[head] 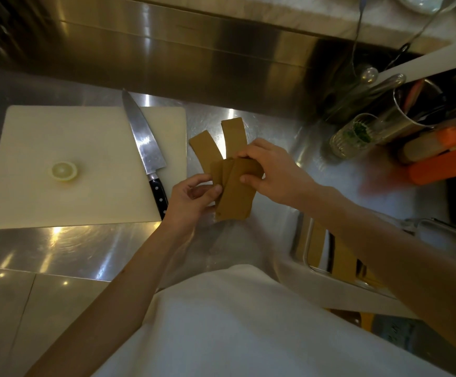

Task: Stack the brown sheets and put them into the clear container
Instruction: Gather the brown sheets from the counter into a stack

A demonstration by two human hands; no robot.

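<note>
Now your left hand pinches fanned brown sheets above steel counter; right hand grips top edges, likely squaring stack. Two strips lie beyond; clear container not identifiable.

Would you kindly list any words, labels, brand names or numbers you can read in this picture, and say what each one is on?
None can be read.
Knife on the cutting board: no maker's mark shows on the blade.
Brown sheets held in both hands: plain, no print.
Clear jar and orange item at the right: too blurred to tell whether either has a label.
</note>
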